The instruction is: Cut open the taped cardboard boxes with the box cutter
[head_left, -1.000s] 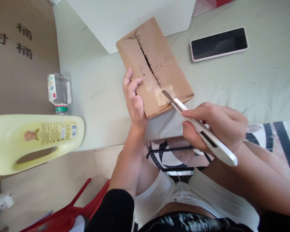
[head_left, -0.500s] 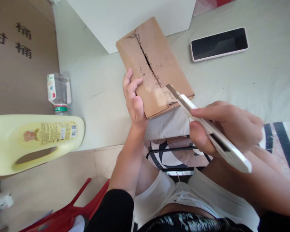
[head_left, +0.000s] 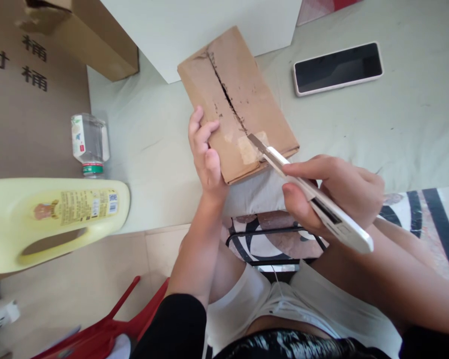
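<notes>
A flat brown cardboard box [head_left: 260,94] lies slantwise on the pale cloth, with a dark slit running down its top and clear tape near the lower end. My left hand [head_left: 205,154] grips its left edge, fingertips on the top face. In my right hand [head_left: 333,192] is a white box cutter [head_left: 314,197] with its blade out. The blade tip is at the lower end of the slit, beside the tape; whether it goes into the cardboard I cannot tell.
A phone [head_left: 338,70] lies at the right. A white box [head_left: 209,25] stands behind the cardboard. To the left are a clear bottle [head_left: 92,142], a yellow jug [head_left: 7,219], a large printed carton [head_left: 7,124] and another brown box [head_left: 101,40]. A red stool [head_left: 108,326] stands below.
My right hand has moved left with the box cutter, bringing the blade tip to the slit's end. Another brown box has come into view at the upper left. My left hand stays in place.
</notes>
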The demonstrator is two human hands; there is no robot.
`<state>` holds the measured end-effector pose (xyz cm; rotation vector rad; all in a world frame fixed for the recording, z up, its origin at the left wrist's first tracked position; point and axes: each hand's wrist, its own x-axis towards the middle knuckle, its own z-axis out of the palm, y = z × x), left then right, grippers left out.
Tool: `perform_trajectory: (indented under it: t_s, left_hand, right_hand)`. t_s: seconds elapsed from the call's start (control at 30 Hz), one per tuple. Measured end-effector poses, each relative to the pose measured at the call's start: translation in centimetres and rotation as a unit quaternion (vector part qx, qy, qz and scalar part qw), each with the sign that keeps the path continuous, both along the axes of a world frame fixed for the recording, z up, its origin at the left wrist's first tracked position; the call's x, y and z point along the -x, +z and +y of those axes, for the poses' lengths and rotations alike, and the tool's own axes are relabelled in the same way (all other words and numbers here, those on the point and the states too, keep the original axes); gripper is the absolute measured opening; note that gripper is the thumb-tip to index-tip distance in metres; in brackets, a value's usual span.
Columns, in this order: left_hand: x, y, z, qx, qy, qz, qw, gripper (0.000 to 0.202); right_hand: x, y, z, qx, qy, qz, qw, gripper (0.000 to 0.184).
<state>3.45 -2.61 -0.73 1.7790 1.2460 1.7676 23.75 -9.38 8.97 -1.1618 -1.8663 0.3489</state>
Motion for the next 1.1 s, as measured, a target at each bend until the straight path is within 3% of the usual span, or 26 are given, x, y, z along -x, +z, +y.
perform_trajectory:
  t_s: [0.1,0.3,0.5,0.63,0.83,1.1]
  left_hand:
    - [-0.1,-0.1,0.0,-0.031,-0.010,0.003,0.999,0.049]
    - [-0.1,-0.3,0.2,-0.026,-0.010,0.001,1.000,0.047]
    - [-0.2,0.2,-0.2,0.039,-0.002,-0.006,0.999,0.054]
    - [-0.6,0.2,-0.4,0.025,0.014,-0.002,1.000,0.053]
    - [-0.5,-0.1,0.0,-0.032,-0.011,0.012,0.999,0.048]
    - [-1.1,-0.1,-0.1,-0.017,-0.013,-0.004,1.000,0.051]
  right_hand:
    - [-0.1,-0.2,-0.2,0.004,-0.019,-0.020,1.000,0.009]
    - [-0.1,-0.9,-0.3,0.042,-0.061,-0.061,0.995,0.022]
    - [0.1,-0.3,0.1,0.056,-0.028,-0.033,0.997,0.015]
    - [0.0,0.3,0.2,0.040,-0.021,0.010,0.999,0.008]
    - [-0.6,0.7,0.1,0.061,0.001,0.004,0.998,0.008]
    - [-1.0,1.1,0.2,0.055,-0.013,-0.016,0.998,0.008]
